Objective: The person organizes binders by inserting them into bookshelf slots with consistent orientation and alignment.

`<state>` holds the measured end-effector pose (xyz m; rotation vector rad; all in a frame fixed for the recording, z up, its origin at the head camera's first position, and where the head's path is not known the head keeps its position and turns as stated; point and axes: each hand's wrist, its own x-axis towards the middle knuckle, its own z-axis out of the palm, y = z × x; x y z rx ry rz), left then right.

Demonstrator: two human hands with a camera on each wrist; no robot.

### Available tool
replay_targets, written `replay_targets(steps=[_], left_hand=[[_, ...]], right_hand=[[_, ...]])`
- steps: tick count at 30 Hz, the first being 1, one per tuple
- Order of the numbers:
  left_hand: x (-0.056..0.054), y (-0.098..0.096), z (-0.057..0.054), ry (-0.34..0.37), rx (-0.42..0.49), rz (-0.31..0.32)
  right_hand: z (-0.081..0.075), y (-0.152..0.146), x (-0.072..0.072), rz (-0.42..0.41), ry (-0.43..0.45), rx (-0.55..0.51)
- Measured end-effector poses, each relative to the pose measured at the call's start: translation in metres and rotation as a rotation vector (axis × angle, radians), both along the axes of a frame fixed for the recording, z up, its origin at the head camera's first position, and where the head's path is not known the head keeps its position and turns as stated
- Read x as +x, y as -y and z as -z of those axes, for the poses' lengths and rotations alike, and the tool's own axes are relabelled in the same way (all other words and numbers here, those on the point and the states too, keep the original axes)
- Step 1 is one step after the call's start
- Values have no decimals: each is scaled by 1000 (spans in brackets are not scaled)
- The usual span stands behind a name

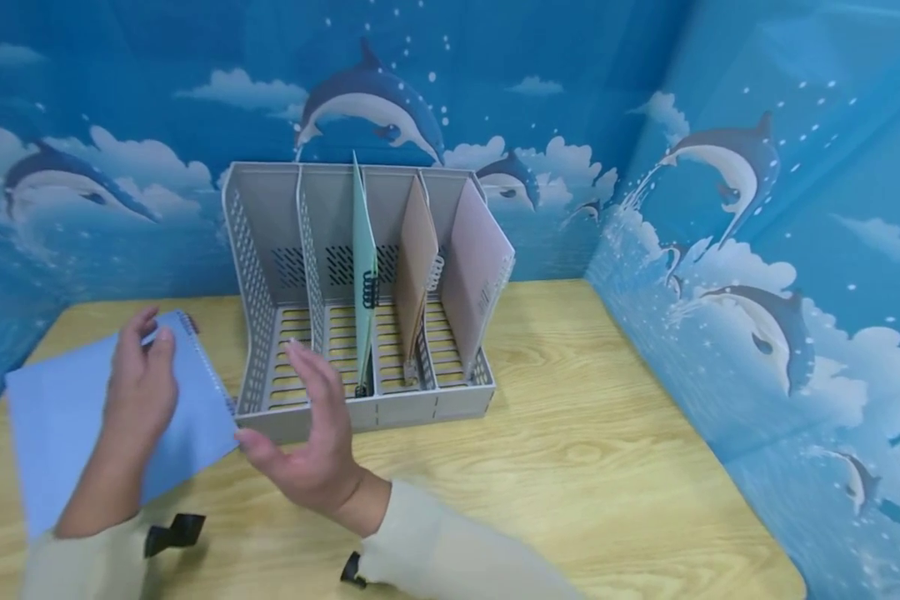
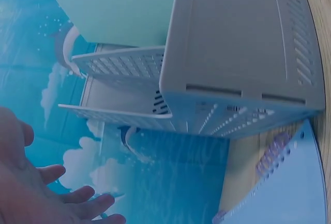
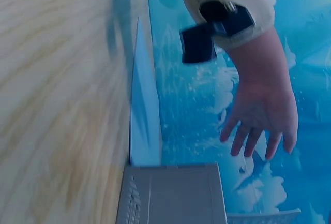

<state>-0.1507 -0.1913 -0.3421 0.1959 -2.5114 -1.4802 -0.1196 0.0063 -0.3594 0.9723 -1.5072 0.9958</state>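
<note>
A blue spiral notebook [image 1: 195, 400] lies on the table at the left, its coil along the right side. Above it hovers my left hand [image 1: 141, 379], fingers loosely extended and holding nothing. My right hand [image 1: 311, 442] is raised before the front left corner of a grey file organizer [image 1: 412, 408], thumb and fingers spread, with nothing between them. Standing in the organizer's slots are a green notebook [image 1: 363, 267], a brown notebook [image 1: 416, 267] and a pale pink notebook [image 1: 476, 267]. The left wrist view shows the blue notebook's purple coil [image 2: 273, 154] close to the organizer's side.
The wood-grain table [image 1: 592, 433] extends to the right of the organizer. A blue dolphin-print curtain [image 1: 555, 50] hangs behind and along the right side. Black straps [image 1: 174, 533] are at both sleeve cuffs.
</note>
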Motion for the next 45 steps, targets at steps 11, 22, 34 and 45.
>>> replay_targets(steps=[11, 22, 34, 45], left_hand=[[-14, 24, 8, 49, -95, -5], [-45, 67, 15, 145, -383, 225], [-90, 83, 35, 18, -613, 578], [-117, 83, 41, 47, -820, 699]], right_hand=[[16, 26, 11, -2, 83, 323], [23, 47, 9, -8, 561, 553], [23, 73, -7, 295, 706, 990], [39, 102, -6, 408, 620, 1323]])
